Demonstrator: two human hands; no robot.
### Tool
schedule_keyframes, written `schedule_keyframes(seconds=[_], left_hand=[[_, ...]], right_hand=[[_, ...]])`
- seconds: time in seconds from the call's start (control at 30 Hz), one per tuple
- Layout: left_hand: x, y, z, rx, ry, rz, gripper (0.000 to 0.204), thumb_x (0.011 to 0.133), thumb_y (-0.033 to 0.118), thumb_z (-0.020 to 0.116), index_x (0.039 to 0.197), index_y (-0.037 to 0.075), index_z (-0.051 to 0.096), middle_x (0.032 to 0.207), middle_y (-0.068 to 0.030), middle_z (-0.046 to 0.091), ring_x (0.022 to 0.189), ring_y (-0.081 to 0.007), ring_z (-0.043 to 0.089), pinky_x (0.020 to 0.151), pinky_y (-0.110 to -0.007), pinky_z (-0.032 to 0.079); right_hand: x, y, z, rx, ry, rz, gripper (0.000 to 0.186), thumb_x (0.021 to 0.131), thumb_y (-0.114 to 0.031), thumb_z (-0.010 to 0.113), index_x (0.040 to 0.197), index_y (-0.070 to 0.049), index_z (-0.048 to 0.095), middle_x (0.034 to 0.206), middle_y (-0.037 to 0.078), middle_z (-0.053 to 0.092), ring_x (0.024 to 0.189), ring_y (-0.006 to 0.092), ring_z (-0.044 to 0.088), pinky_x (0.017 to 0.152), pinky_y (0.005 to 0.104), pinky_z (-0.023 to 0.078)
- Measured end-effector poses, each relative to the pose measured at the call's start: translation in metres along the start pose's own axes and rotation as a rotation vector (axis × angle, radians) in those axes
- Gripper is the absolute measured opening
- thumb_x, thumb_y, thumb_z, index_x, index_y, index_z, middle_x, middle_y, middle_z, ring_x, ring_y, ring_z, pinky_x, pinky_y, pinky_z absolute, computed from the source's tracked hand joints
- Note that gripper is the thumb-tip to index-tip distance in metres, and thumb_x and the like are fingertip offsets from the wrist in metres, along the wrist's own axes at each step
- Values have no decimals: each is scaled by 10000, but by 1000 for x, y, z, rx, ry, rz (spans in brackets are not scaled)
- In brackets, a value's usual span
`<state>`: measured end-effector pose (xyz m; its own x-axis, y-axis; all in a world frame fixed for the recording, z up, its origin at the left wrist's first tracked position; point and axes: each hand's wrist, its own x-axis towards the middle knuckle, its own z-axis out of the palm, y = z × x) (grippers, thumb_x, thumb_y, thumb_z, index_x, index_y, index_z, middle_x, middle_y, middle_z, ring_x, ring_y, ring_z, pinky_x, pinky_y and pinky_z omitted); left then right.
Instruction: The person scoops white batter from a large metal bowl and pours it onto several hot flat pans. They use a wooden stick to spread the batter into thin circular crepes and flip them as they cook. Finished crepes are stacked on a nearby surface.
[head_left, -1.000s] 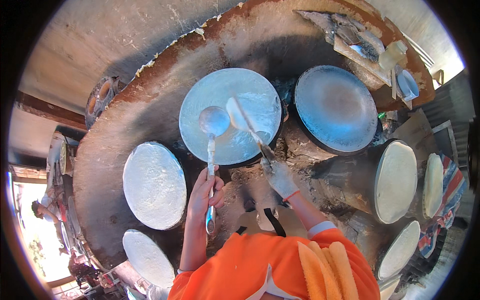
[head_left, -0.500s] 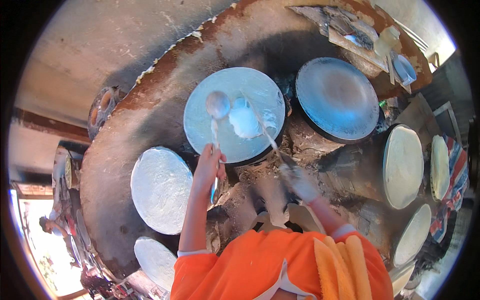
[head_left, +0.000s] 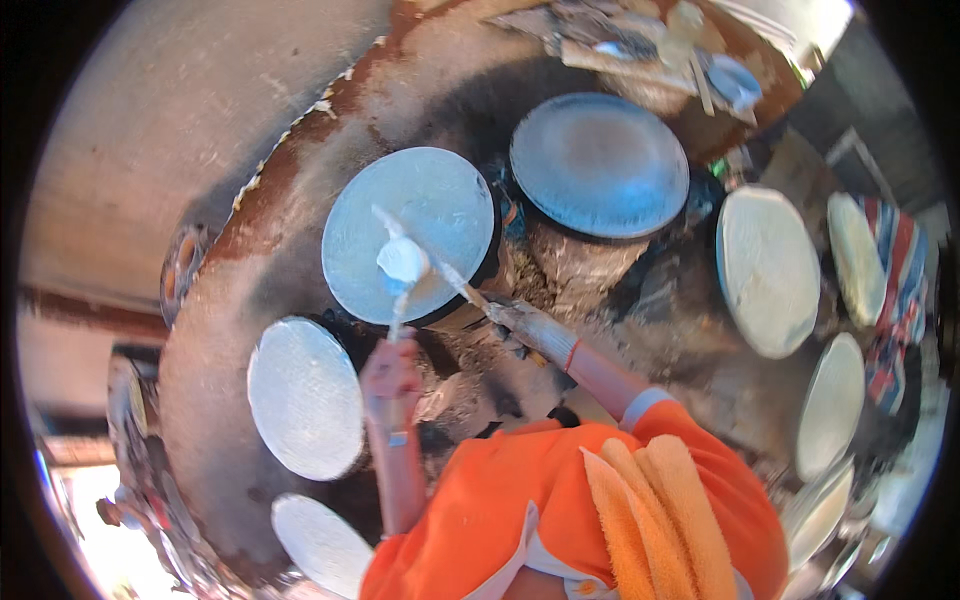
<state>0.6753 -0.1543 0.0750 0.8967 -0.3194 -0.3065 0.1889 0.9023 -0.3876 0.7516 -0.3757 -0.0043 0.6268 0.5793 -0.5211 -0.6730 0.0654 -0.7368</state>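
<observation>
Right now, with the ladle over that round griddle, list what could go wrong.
1. The left hand holds a ladle of white batter over the middle griddle; tilted off-centre, it could spill onto the clay stove top.
2. The right hand works a thin stick right under the ladle, so the tools may knock together.
3. Both forearms reach over the griddles; a burn seems possible.

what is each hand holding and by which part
Left hand grips the lower handle of a white-bowled ladle; right hand holds a thin pale stick by its near end.
</observation>
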Motion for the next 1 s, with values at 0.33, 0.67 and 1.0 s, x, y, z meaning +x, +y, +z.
schedule_keyframes(seconds=[0.33, 0.67, 1.0], left_hand=[[42, -103, 151, 1061, -149, 54, 375, 980, 208, 276, 1240, -61, 303, 688, -12, 357, 313, -31, 274, 274, -187, 280], [188, -181, 86, 1318, -211, -389, 346, 965, 238, 337, 1209, 8, 424, 652, 28, 375, 332, -15, 266, 263, -187, 247], [356, -183, -77, 3097, -583, 867, 428, 894, 178, 444, 1310, 117, 361, 746, -126, 516, 523, -278, 571, 445, -377, 450]], right_hand=[[18, 28, -16, -1045, 102, -313, 260, 912, -244, 437, 998, -51, 588, 727, 152, 591, 645, 236, 587, 565, 358, 446], [-55, 18, -181, 224, 957, -364, 341, 912, -227, 479, 1245, -150, 474, 624, -29, 472, 511, 102, 469, 449, 236, 400], [-76, -26, -207, 500, 871, -479, 377, 908, -173, 478, 1283, -147, 450, 740, -45, 487, 594, 27, 440, 501, 159, 388]])
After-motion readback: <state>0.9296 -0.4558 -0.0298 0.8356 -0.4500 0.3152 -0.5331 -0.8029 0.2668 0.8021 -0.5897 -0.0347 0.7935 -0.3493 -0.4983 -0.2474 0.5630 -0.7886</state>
